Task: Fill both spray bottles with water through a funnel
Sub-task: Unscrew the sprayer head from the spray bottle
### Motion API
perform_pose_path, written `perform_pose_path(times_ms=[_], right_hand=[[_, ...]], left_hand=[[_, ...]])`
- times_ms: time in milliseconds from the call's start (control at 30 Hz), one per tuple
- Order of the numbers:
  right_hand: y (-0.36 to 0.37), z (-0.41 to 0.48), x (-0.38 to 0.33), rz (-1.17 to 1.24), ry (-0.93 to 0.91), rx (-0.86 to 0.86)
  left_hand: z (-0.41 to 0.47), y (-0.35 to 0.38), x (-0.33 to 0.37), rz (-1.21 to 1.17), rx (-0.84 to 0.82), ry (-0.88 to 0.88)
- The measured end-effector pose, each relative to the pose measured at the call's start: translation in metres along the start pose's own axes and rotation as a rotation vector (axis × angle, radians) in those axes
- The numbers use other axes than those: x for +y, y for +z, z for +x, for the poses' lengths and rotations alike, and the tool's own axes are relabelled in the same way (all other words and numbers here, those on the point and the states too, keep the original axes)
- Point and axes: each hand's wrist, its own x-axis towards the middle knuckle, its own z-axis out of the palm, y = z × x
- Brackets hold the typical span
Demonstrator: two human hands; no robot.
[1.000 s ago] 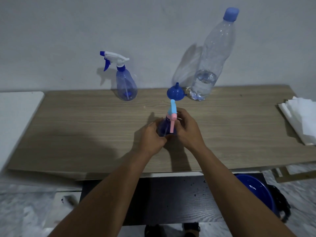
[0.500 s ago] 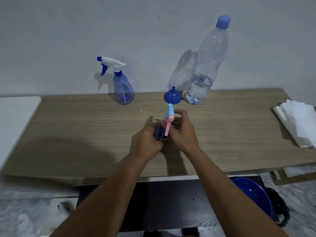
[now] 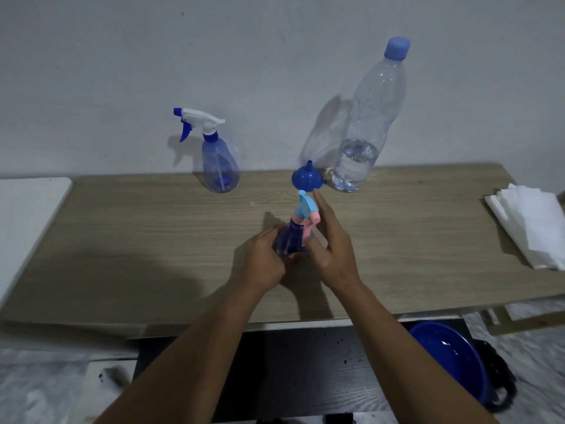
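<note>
A small dark-blue spray bottle (image 3: 291, 240) with a pink and light-blue head (image 3: 306, 209) stands mid-table. My left hand (image 3: 264, 261) grips its body from the left. My right hand (image 3: 331, 243) is at the head's right side, fingers extended and apart, thumb near the neck. A blue funnel (image 3: 306, 178) lies spout-up just behind. A clear-blue spray bottle (image 3: 219, 165) with a white and blue trigger head stands at the back left. A tall clear water bottle (image 3: 368, 123), capped and roughly a quarter full, stands at the back right.
The wooden tabletop (image 3: 153, 240) runs against a grey wall. A stack of white paper towels (image 3: 532, 224) lies at its right end. A blue basin (image 3: 452, 359) sits on the floor below right. A white surface (image 3: 24, 209) adjoins the table's left end.
My right hand has opened its fingers at the pink-and-blue spray head, which now points a different way. The left hand still holds the bottle's body. The view has shifted slightly.
</note>
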Motion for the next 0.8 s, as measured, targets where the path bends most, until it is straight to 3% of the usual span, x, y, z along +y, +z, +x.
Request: perform_pose_path(times_ms=[333,533,700,800], right_hand=[[0.005,0.012,-0.019,-0.098,-0.045,0.066],[-0.008,0.024,-0.073,-0.065,-0.101,0.169],[-0.033,0.034,-0.122,-0.123,-0.183,0.242],[-0.054,0.041,-0.134,-0.226,-0.130,0.249]], left_hand=[[0.003,0.003,-0.008,-0.047,-0.056,-0.063],[0.008,0.003,-0.010,-0.181,-0.083,-0.188],[0.011,0.003,-0.018,-0.066,-0.042,-0.133],[0.003,0.000,0.006,-0.104,-0.113,-0.153]])
